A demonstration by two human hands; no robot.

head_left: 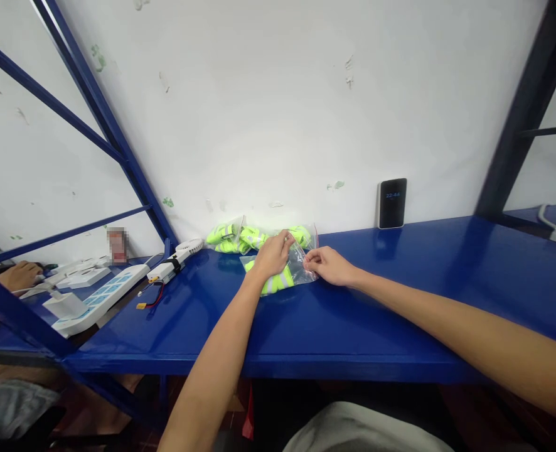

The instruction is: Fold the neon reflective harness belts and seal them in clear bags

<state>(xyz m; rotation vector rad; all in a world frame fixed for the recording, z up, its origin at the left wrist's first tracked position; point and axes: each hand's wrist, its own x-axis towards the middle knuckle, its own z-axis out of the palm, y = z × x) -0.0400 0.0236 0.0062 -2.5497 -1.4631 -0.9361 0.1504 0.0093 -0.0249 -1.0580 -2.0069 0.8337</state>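
Note:
A clear zip bag [291, 274] with a neon-yellow item inside lies on the blue shelf [400, 301] near the wall. My left hand [271, 256] pinches the bag's top edge, fingers closed. My right hand [329, 265] pinches the same bag at its right edge. Behind them lies a heap of more clear bags with neon-yellow items [240, 237], touching the wall.
A dark phone [391, 203] leans upright against the wall at the right. To the left lie a small white fan [184, 251], a battery with red wires [153, 295] and a white power strip [101, 298]. Another person's hand [20, 275] rests at far left. Blue frame posts [523, 113] stand on both sides.

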